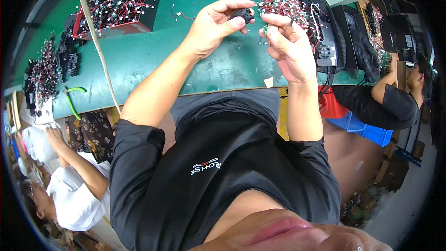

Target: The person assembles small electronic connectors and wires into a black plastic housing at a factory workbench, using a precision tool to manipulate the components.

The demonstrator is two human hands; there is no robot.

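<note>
Above the green table my left hand (210,30) is closed, thumb and fingers pinching a small black plastic part (243,16). To its right, my right hand (291,49) has its fingers curled and pressed together. Small green and white bits (265,30) show at its fingertips, too small to name. A thin dark sliver (291,21) rises by its index finger; I cannot make out what it belongs to. Just beyond the right hand lies a heap of red and black wires with white connectors (283,5). The two hands are apart.
A red box (114,28) full of wired pieces stands at the far left, near a slanting pole (95,37). Black equipment (327,42) sits right of the heap. A green bent tube (74,94) hangs at the left edge. Co-workers sit left (76,190) and right (395,97).
</note>
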